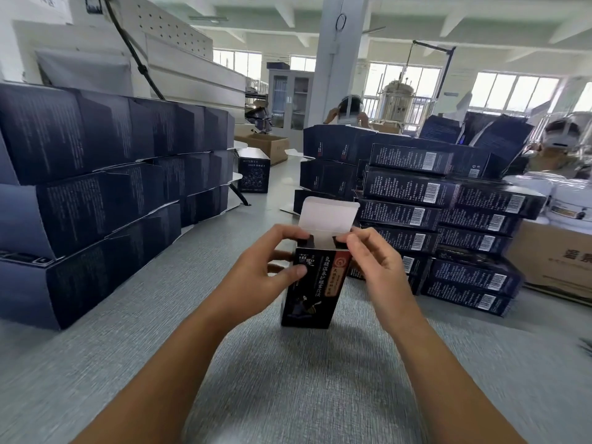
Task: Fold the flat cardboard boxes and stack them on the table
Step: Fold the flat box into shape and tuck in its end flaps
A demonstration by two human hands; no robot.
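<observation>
Head view: dark printed cardboard box [309, 293] stands upright on the grey counter [288, 395], centre frame, bottom resting on the surface. Top lid flap [330, 216] is open and sticks up at the back, white inside facing the camera. Box mouth is open.

Left hand [266, 270] grasps the box's upper left side, thumb pressed on the front face, fingers curled over the top left edge. Right hand [374, 261] pinches the top right edge of the box between thumb and index finger, other fingers curled behind. Whether the side flaps are tucked in, cannot tell; fingers cover them.

Left stack of folded boxes [96, 187]: three tiers of dark blue boxes running along the left of the counter toward the back. Right stack of folded boxes [448, 225]: same dark boxes lying flat, barcode sides toward the camera, several layers, just beside the right hand. Single dark box [253, 171] stands alone at the far end between the two stacks.

Brown carton [551, 254] sits right of the right stack, white tubs [567, 200] on top of it. White pillar [339, 59] rises behind. A person [347, 113] is partly visible past the far boxes, hands raised to the head.
</observation>
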